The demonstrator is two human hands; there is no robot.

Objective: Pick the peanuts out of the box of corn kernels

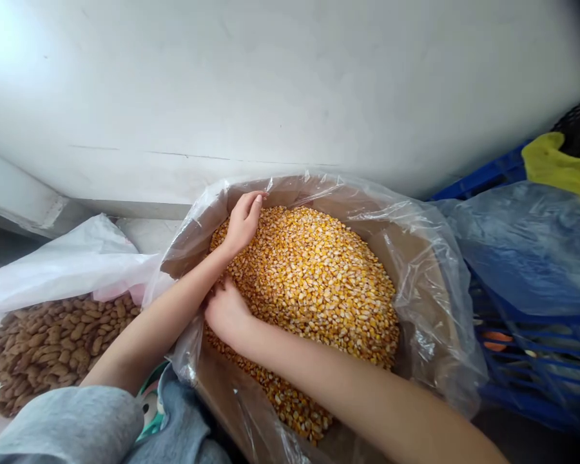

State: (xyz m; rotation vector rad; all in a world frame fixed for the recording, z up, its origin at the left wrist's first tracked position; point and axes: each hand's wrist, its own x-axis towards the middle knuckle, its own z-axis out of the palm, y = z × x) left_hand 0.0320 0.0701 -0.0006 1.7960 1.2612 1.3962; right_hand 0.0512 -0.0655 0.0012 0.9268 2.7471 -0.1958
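Observation:
Yellow corn kernels (314, 277) fill much of a brown cardboard container (418, 277) lined with clear plastic (447, 258). My left hand (244, 219) is over the far left of the kernels, by the plastic-covered rim, its fingers bent and close together; whatever they pinch is too small to make out. Just below it, my right hand (227, 312) is at the left edge of the corn, under my left forearm. Its fingers are curled downward and partly hidden, and what they hold, if anything, cannot be seen.
At the left, a white sack (77, 264) holds unshelled peanuts (62, 345). Blue plastic crates (536, 361) stand at the right, with clear plastic sheeting (526, 238) and a yellow bag (560, 164) on them. A white wall (280, 84) rises behind the container.

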